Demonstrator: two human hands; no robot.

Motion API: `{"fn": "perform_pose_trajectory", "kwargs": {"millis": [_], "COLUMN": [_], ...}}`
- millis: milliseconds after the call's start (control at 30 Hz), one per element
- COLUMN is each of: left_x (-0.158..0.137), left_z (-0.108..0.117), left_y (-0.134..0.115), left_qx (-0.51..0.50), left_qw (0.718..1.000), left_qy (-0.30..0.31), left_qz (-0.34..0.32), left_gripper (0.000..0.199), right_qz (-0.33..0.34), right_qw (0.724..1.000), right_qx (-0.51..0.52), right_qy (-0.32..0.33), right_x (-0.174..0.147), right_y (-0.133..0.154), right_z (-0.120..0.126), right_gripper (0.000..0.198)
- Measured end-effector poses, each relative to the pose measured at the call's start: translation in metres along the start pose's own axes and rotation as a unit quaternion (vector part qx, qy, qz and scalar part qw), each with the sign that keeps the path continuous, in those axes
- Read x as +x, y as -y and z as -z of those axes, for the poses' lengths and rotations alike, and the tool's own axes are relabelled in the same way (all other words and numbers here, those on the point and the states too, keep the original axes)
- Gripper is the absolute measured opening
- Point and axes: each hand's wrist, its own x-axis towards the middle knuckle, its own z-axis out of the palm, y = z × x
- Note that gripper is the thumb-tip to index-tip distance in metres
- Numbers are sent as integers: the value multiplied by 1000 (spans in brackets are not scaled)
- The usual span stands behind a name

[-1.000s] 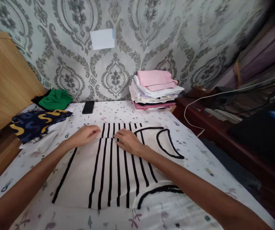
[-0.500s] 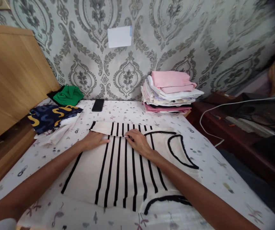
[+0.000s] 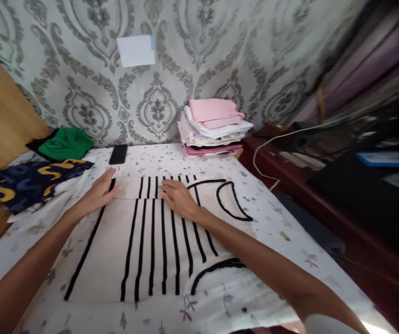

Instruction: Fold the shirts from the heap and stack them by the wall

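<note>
Patterned sheet over a bed, backed by damask wallpaper, carries all the laundry shown. Nearest the viewer lies the top, cream with black vertical stripes and black-edged armholes, spread flat at the middle of the sheet; its far edge is turned back on itself in a narrow band. Left hand rests flat on the left end of that band, fingers extended, grip released and holding nothing. Right hand presses palm-down on the band near its middle, likewise released, with no cloth pinched. Beyond and to the left sits a loose heap: a navy garment with yellow marks over white cloth, and a green garment behind it. Phone lies just past the top's far edge, apart from it. Folded stack, pink on top, stands against the wall at far right, near the bed's edge.

Risks, as judged: since neither hand grips, the band could spring open or skew if one palm lifts first; uneven pressure could set the stripes crooked; a sweep of the left hand might nudge the phone or drag the heap onto the top.
</note>
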Motion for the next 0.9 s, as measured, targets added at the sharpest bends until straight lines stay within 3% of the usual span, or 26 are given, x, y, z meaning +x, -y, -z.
{"fn": "perform_pose_trajectory", "kwargs": {"millis": [67,133,233,333,400,633,767,900], "left_x": [10,17,23,25,25,24,18,-4], "left_z": [-14,-31,-52,-59,-59,-54,-44,-26], "left_y": [-22,-35,-32,-18,-13,-26,-34,-39], "left_qx": [12,48,104,132,138,113,80,31], "left_qw": [999,997,992,990,989,993,997,998], "left_qy": [7,34,64,51,39,34,13,-25], "left_qz": [-51,-52,-24,-23,-27,-17,-10,-45], "left_gripper": [85,83,82,81,80,81,76,61], "right_qz": [-50,-105,-165,-165,-179,-342,-335,-246], "right_qw": [997,988,973,972,970,925,935,964], "right_qx": [-64,-99,-81,-52,-62,-144,-111,-88], "right_qy": [12,56,136,160,150,79,30,-45], "right_x": [3,5,3,-3,-10,-54,-84,-125], "right_y": [-1,-8,-22,-36,-48,-128,-153,-121], "right_z": [0,-1,1,8,16,57,70,85], "right_gripper": [48,59,70,74,74,65,61,55]}}
